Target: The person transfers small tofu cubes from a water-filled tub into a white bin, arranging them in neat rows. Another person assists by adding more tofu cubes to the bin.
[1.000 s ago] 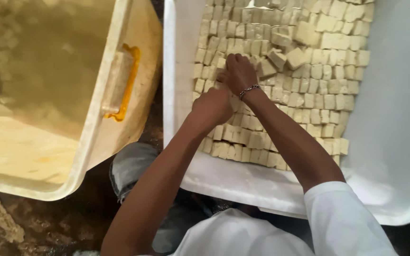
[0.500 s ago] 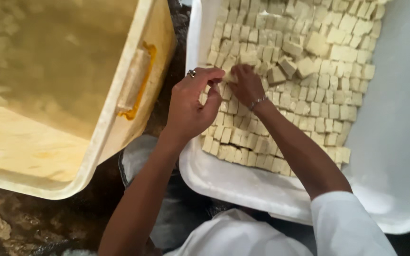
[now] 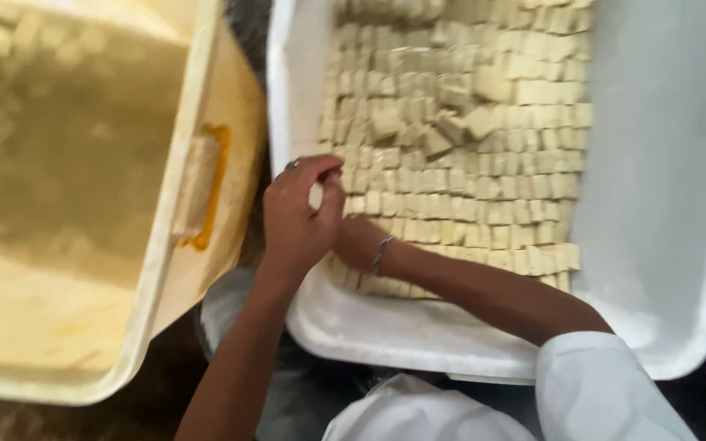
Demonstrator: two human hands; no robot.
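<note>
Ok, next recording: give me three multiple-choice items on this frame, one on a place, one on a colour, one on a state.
1. Where do the small pale beige cubes lie?
A. In the white plastic tub
B. On the floor
C. In a basket

2. What colour is the handle recess on the cream plastic tub to the left?
A. Blue
B. Orange-yellow
C. Green

3. How are the cubes in the white plastic tub mostly arranged?
A. Scattered singly
B. Packed in rows, a few loose on top
C. Stacked in one tall column

Answers: 1 A, the cubes fill that tub's floor, where the left hand and right hand meet at its near corner. 2 B, the recess edge shows orange-yellow. 3 B, rows run across, with loose cubes near the middle.
</note>
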